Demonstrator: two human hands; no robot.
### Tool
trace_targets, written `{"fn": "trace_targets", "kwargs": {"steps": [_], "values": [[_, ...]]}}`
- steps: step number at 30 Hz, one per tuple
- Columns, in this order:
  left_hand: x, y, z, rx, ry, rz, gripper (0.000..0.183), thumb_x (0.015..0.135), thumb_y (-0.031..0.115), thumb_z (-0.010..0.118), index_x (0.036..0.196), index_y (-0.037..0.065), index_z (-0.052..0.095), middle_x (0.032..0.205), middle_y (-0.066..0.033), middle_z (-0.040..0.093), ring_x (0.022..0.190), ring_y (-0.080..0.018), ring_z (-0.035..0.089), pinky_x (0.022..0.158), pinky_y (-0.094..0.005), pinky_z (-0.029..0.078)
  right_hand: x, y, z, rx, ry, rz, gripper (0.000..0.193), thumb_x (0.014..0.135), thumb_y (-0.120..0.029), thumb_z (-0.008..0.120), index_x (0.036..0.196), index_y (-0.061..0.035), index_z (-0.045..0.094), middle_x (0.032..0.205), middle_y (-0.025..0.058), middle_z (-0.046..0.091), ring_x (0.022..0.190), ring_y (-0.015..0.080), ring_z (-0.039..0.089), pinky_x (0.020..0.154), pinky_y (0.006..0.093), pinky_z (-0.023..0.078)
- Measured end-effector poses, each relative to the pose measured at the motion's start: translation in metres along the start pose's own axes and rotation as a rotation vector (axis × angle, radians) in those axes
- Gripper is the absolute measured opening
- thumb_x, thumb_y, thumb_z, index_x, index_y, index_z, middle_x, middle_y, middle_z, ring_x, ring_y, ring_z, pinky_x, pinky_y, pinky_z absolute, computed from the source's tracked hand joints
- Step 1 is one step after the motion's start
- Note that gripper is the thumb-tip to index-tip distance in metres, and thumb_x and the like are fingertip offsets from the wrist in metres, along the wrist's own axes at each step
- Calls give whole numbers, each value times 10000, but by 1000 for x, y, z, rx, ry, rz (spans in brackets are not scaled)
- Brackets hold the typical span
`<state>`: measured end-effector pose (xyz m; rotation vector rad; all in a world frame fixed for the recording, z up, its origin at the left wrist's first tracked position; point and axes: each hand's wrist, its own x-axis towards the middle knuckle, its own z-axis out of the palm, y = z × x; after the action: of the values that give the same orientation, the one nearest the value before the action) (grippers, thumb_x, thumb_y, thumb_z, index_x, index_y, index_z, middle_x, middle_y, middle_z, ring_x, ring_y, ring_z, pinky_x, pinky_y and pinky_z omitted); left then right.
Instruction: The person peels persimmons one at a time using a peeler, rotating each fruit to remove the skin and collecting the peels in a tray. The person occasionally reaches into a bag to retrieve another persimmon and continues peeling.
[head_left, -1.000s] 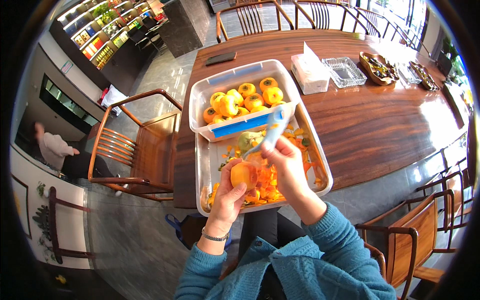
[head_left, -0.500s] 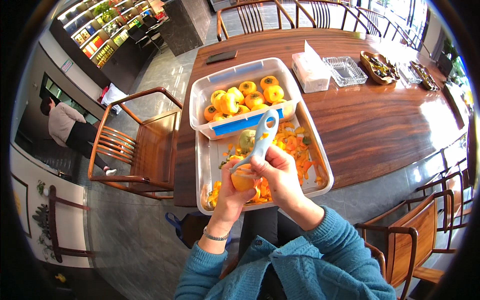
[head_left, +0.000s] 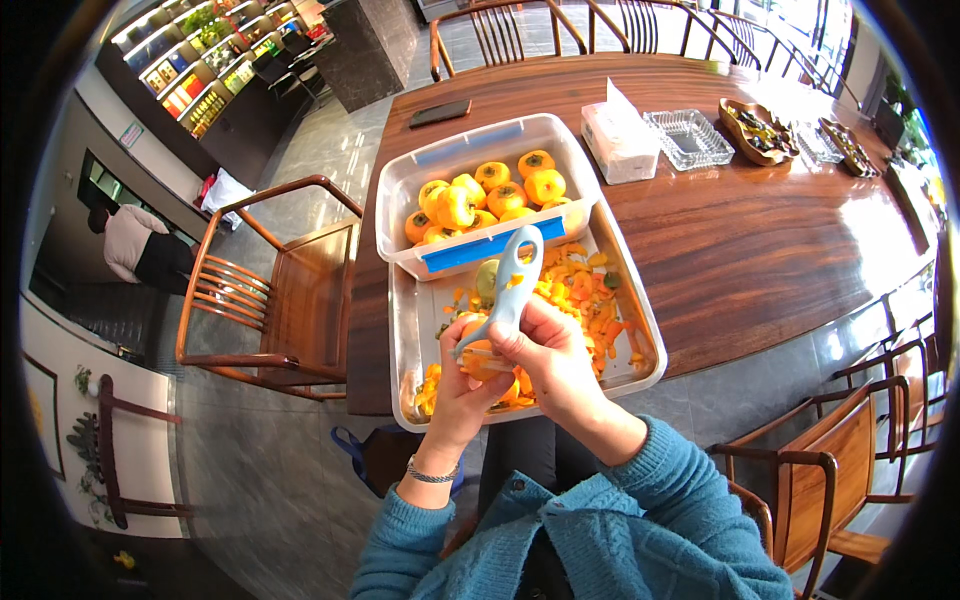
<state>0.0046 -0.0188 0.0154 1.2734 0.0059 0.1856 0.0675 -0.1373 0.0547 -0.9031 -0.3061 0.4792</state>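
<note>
Over the tray, my left hand (head_left: 463, 392) is closed around an orange persimmon (head_left: 480, 364), partly covered by my fingers. The light-blue peeler (head_left: 512, 287) is gripped in my right hand (head_left: 552, 358), its looped handle pointing up and away and its head against the persimmon. Beneath both hands lies a metal tray (head_left: 640, 345) strewn with orange peelings (head_left: 585, 290). A greenish round piece (head_left: 487, 280) sits just beyond the peeler. Across the tray's far part rests a clear plastic tub (head_left: 395, 190) holding several whole persimmons (head_left: 490, 176).
On the wooden table (head_left: 760, 260) are a phone (head_left: 440, 113), a tissue box (head_left: 618, 143), a glass dish (head_left: 690, 140) and a carved wooden bowl (head_left: 755, 130). A wooden chair (head_left: 320, 265) stands left, others (head_left: 825, 460) right. A person (head_left: 140, 243) is at far left.
The peeler has shifted slightly left and its head has moved nearer me over the persimmon. My left hand has turned a little. The person at far left has moved farther off.
</note>
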Motion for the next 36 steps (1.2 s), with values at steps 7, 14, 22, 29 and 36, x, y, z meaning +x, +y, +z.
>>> {"fn": "trace_targets", "kwargs": {"steps": [7,14,22,29,36], "values": [[-4,7,0,-92,75,-9,621,776,186,670,1286,74,334,1181,-90,490,1033,-231,538,866,-313,457,23,-3,-26,30,307,-12,124,873,-123,571,962,-38,582,797,-42,565,672,28,473,626,175,400],[0,0,-4,-213,27,-144,545,845,175,603,1283,106,287,1139,-75,493,952,-151,534,754,-238,456,1,7,-6,130,35,-53,183,875,-148,587,994,-16,543,880,10,573,758,64,518,722,230,453],[-2,6,6,-126,95,23,629,740,242,681,1269,123,362,1154,-74,480,1014,-197,508,826,-315,451,25,13,-24,101,329,78,109,872,-121,574,944,-40,582,779,-28,568,658,33,448,582,193,355],[5,1,-2,-437,168,-155,560,886,523,431,1261,107,412,1119,-73,532,900,-204,552,729,-306,467,12,6,-20,85,192,-68,106,885,-151,561,926,-53,561,763,-7,551,660,61,477,620,212,396],[8,-3,-3,-665,122,-275,517,908,510,368,1187,89,475,1092,-69,558,930,-189,572,747,-303,501,-4,9,-4,48,13,-5,207,869,-159,600,1014,-18,555,864,-1,583,765,54,512,667,213,439]]}}
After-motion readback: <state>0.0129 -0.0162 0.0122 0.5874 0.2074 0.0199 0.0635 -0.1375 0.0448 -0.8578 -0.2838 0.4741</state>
